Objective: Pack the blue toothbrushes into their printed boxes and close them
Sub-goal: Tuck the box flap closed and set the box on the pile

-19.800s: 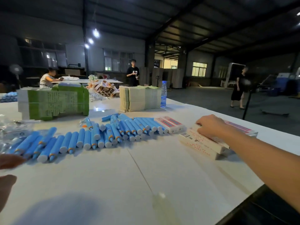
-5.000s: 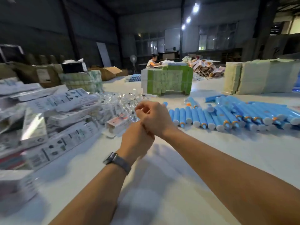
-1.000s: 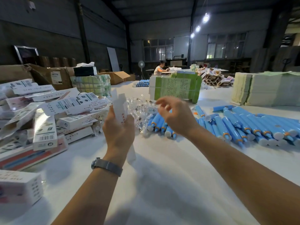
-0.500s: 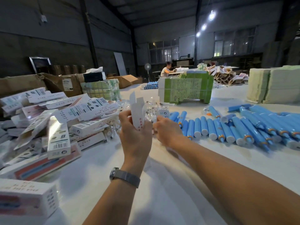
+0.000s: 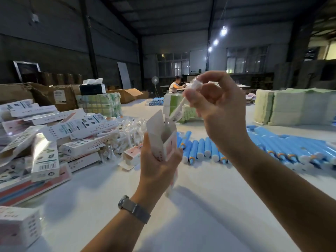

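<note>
Pinched between the thumb and fingertips of the right hand (image 5: 218, 104) is a small white brush head (image 5: 179, 106) in a clear wrapper, held slanting down with its lower end just above the mouth of the open box (image 5: 164, 140). Fingers and thumb of the left hand (image 5: 158, 166) curl round that printed box and hold it upright above the white table (image 5: 181, 224), its top flaps standing open.

The step in hand looks like loading the box: the small part is going in first, and no blue toothbrush is in either hand yet. Whether anything already sits inside the box cannot be told, since its inside is in shadow.

Taking the box as the landmark, the blue toothbrushes (image 5: 201, 148) lie in a row on the table just to its right and a little beyond it, with more of them further right. To its left is a loose heap of packed boxes (image 5: 76, 135), and between that heap and the box lie clear wrapped parts (image 5: 131, 131) on the table. Far beyond it a person (image 5: 175, 84) sits at another table.

The next move probably calls for lowering the brush head straight through the mouth without snagging a flap, then letting go. After that the right hand would need to reach right of the box for a toothbrush, slide it in, and tuck the flaps shut.
</note>
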Action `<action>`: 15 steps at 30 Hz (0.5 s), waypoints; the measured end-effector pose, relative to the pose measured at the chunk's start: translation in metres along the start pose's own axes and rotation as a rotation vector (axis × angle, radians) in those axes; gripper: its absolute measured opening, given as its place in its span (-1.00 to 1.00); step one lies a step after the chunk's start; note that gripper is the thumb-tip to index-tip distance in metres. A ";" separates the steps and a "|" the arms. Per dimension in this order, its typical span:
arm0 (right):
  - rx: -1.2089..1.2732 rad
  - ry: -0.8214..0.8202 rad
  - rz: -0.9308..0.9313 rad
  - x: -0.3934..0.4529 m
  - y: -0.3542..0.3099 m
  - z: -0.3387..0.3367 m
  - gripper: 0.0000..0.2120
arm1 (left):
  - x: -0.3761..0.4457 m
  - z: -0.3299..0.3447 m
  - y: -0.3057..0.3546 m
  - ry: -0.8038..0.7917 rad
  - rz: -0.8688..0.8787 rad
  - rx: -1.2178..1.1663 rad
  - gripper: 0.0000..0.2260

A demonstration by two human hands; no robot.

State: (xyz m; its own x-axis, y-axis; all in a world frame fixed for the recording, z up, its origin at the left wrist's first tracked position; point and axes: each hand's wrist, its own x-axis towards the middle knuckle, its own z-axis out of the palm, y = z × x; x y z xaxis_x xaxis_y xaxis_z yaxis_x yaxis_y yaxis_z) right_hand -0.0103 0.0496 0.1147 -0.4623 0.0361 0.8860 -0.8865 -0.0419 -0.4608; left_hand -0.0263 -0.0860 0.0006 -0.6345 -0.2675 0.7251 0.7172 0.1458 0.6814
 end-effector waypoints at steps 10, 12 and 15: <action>-0.675 -0.382 -0.387 -0.015 0.033 0.002 -0.81 | -0.002 0.001 0.009 0.024 0.050 0.081 -0.64; -0.736 -0.503 -0.358 -0.017 0.037 0.000 -0.65 | 0.001 0.000 0.007 0.014 0.045 0.085 -0.61; -0.754 -0.584 -0.299 -0.017 0.039 -0.001 -0.54 | 0.003 -0.002 0.005 0.011 0.034 0.110 -0.55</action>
State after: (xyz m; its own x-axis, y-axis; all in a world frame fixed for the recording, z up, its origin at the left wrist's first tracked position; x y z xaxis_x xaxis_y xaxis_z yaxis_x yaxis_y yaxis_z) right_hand -0.0371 0.0485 0.0812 -0.3151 -0.5632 0.7639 -0.8394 0.5409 0.0526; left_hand -0.0245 -0.0879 0.0060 -0.6066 -0.2705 0.7475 0.7023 0.2583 0.6634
